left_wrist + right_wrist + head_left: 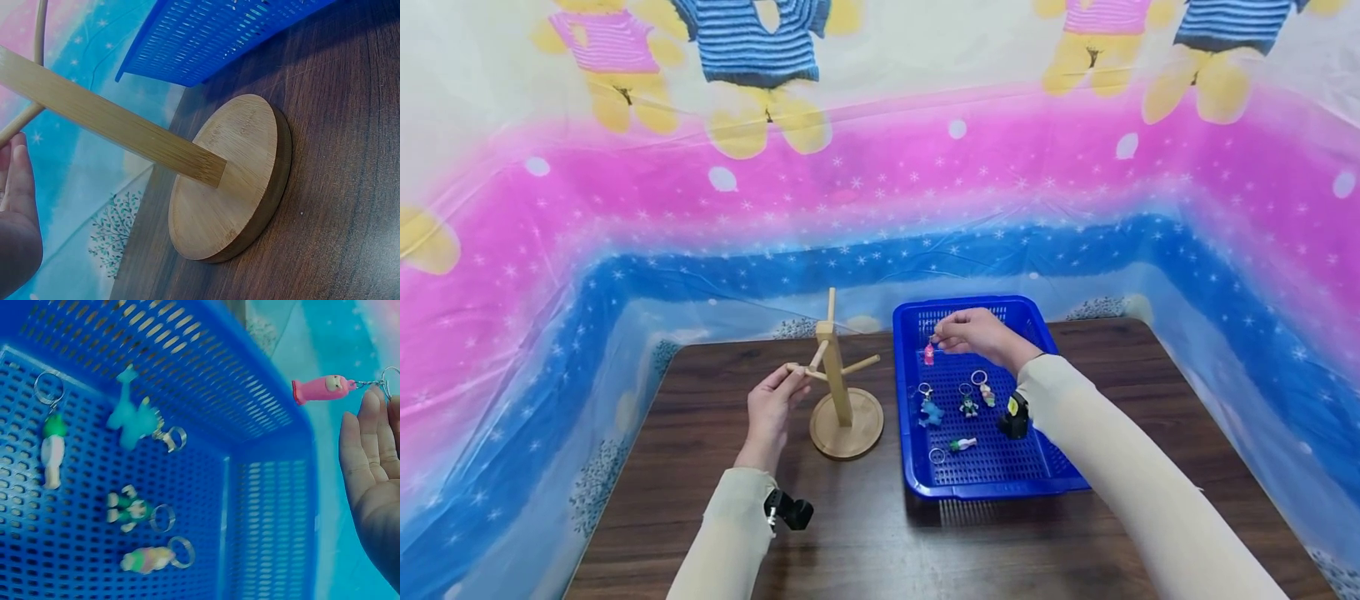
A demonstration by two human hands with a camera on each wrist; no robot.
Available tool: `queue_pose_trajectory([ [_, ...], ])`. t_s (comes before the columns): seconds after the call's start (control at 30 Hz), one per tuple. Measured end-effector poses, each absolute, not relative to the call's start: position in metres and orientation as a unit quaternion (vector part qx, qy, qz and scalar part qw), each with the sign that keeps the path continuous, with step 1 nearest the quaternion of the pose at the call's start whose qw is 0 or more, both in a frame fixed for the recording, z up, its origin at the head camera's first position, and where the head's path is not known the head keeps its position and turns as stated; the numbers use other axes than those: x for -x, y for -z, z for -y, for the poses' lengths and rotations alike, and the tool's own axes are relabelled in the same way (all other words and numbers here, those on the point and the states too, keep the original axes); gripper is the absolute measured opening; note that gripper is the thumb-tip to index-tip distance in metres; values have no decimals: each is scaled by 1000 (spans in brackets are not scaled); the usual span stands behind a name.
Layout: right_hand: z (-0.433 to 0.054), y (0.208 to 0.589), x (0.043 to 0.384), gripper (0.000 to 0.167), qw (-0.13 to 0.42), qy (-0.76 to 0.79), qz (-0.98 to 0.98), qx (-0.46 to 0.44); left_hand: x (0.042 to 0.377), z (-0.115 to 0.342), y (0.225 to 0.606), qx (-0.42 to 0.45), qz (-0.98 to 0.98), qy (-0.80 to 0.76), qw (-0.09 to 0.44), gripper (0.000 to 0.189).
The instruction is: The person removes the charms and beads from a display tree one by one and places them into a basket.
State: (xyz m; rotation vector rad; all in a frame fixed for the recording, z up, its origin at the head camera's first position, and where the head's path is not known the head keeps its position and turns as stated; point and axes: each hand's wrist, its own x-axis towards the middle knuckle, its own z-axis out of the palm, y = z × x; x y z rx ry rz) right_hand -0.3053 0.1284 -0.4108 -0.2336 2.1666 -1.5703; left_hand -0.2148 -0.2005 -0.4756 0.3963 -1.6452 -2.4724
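My left hand (769,410) pinches the end of a peg on a wooden peg stand (837,387). The stand is upright, with a round base (234,187) and several thin pegs; in the left wrist view, part of the hand (19,219) shows at the peg. Above the far part of a blue basket (910,479), my right hand (976,333) holds a pink figure keychain (322,389) by its metal ring, so the figure hangs down. Below, on the basket floor, lie a blue animal keychain (932,413), a green figure keychain (968,405) and others.
A pastel keychain (987,394) and a green-and-white keychain (962,445) also lie in the basket. It stands right of the peg stand on a dark wooden table (850,533). A printed cloth (850,200) hangs behind the table.
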Motion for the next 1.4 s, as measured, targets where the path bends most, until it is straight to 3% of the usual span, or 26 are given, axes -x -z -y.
queue_pose_trajectory([
  [0.3,-142,455,307,34,222,565,-793,56,217,200,476,-133,539,828,82,19],
  [0.6,-144,486,300,35,227,538,-811,37,217,201,477,-133,546,823,83,28],
  [1.4,-143,510,297,33,241,529,-813,18,215,201,477,-131,554,819,76,29],
])
